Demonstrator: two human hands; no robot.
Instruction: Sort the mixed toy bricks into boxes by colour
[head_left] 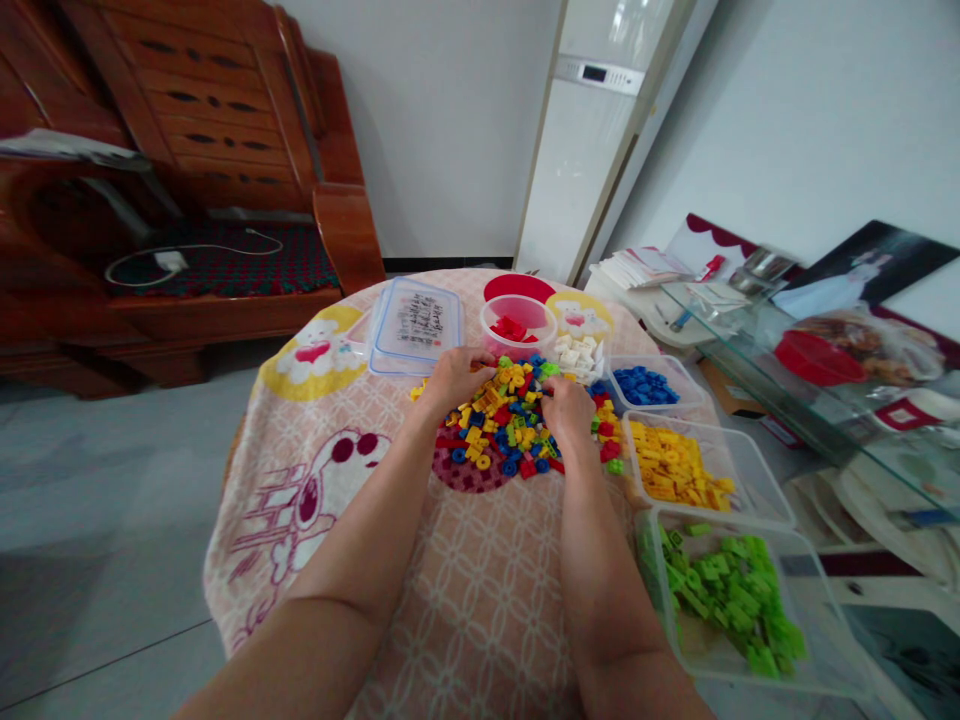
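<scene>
A mixed heap of small toy building bricks [499,410] in yellow, blue, red and green lies in the middle of the round table. At its left edge is my left hand [459,376], thumb and fingers apart over the bricks. My right hand [568,408] reaches into the right side of the heap with bent, closed fingers; whatever lies between their tips is too small to make out. Just behind the heap stands a round clear tub [517,318] with red bricks [512,329] inside. White bricks [577,357] sit in a container right of it.
Along the right edge stand clear boxes of blue bricks [643,386], yellow bricks [675,465] and green bricks [739,590]. A blue-rimmed lid [417,325] lies at the back left, a red lid or bowl [519,287] behind the tub. A glass shelf [825,405] stands right of the table.
</scene>
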